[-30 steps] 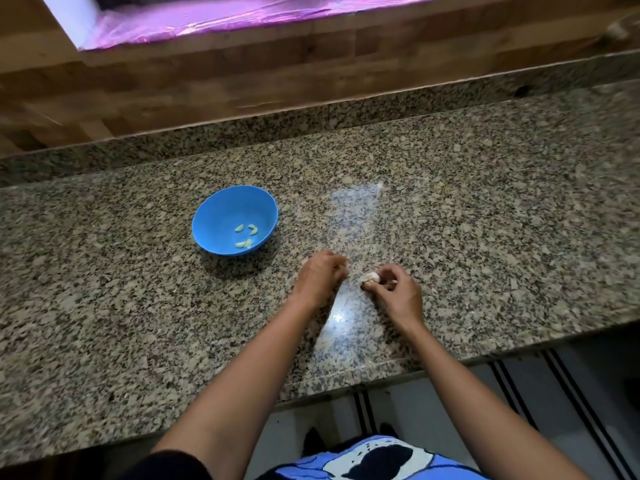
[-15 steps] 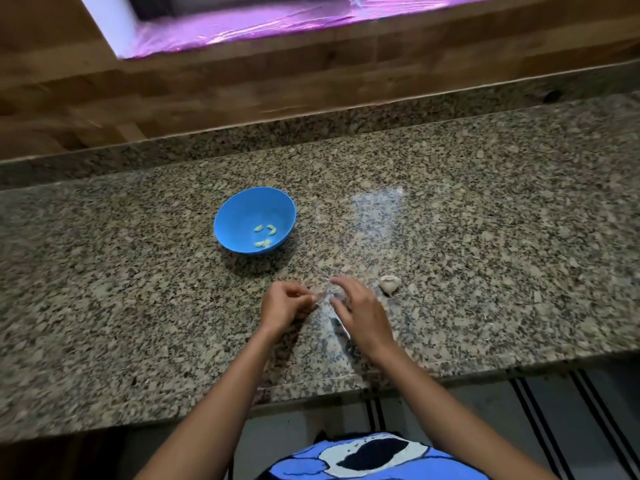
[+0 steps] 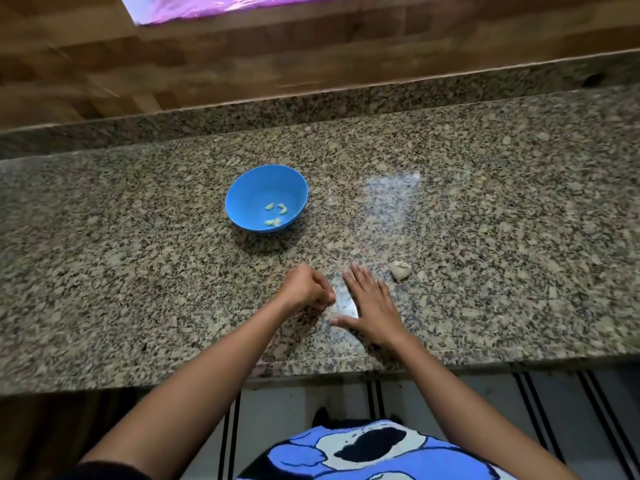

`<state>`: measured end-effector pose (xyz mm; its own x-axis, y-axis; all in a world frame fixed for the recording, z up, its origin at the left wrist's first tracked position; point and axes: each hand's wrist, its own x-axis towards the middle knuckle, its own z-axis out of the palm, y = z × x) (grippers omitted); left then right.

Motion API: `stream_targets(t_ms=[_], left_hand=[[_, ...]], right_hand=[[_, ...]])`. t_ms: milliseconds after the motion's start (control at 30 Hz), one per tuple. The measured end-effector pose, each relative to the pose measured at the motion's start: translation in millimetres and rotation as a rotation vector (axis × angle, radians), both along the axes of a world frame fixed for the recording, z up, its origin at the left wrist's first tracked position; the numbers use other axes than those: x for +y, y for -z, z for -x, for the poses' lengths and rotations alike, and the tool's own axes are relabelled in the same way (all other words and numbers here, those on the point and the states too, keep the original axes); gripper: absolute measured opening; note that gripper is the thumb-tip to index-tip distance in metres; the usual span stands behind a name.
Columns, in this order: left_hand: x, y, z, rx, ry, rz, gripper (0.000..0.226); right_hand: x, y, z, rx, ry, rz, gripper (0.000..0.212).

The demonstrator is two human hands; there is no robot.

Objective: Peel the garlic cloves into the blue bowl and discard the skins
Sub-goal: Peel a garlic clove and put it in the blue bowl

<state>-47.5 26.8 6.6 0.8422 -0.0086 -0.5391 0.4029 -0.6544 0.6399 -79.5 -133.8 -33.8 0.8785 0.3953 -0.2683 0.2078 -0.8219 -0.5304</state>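
- Left hand [image 3: 306, 287]: the fingers are curled into a fist that rests on the counter [image 3: 138, 271]. You cannot tell whether it encloses skins.
- Right hand [image 3: 372, 306]: it lies flat on the counter with fingers straight and spread and the thumb out toward the left hand. It holds nothing.
- Garlic piece [image 3: 401, 270]: it lies on the counter just beside your right fingertips, untouched.
- Blue bowl [image 3: 249, 195]: it stands beyond the left hand, apart from both hands, with a few peeled cloves [image 3: 277, 213] inside.
- The step in hand appears to be gathering loose skins. Keep the right palm low and sweep toward the left fist so that thin flakes do not scatter.
- Steer the sweep away from the garlic piece, which probably needs peeling next.
- Glare on the polished stone between your hands may hide pale skins, so check that patch.
- The counter edge lies near your wrists, and skins pushed past it drop to the floor.
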Motion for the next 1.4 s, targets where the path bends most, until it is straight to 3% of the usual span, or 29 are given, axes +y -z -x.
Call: stream_targets(t_ms=[367, 433, 533, 600, 667, 867, 967, 1100, 1233, 1300, 1400], left_hand=[[-12, -8, -2, -0.070, 0.095, -0.223, 0.004], [0, -6, 3, -0.010, 0.005, 0.000, 0.003], [9, -9, 17, 0.183, -0.384, 0.564, 0.016], [6, -9, 24, 0.245, -0.523, 0.804, 0.020], [0, -10, 26, 0.235, -0.578, 0.901, 0.022], [-7, -11, 30, 0.155, -0.496, 0.693, 0.019], [-15, -8, 32, -0.033, -0.564, 0.641, 0.015], [-22, -11, 36, -0.257, -0.466, 0.631, 0.013], [-18, -10, 32, -0.315, -0.371, 0.548, 0.013], [-17, -7, 30, -0.342, -0.377, 0.516, 0.006], [-20, -5, 29, -0.335, -0.456, 0.522, 0.016]], right_hand=[[0, 6, -1, -0.025, -0.007, -0.004, 0.093], [0, 10, 1, -0.017, 0.080, -0.182, 0.071], [0, 4, -1, 0.010, 0.338, -0.592, 0.038], [0, -8, -3, 0.012, 0.356, -0.642, 0.032], [1, -15, -6, -0.013, 0.332, -0.638, 0.027], [4, -19, -8, -0.079, 0.338, -0.618, 0.014], [11, -21, -10, -0.108, 0.425, -0.605, 0.012], [15, -22, -12, -0.035, 0.580, -0.665, 0.008], [14, -30, -11, 0.106, 0.580, -0.842, 0.014], [15, -35, -11, 0.151, 0.560, -0.896, 0.012], [15, -34, -13, 0.176, 0.561, -0.933, 0.018]])
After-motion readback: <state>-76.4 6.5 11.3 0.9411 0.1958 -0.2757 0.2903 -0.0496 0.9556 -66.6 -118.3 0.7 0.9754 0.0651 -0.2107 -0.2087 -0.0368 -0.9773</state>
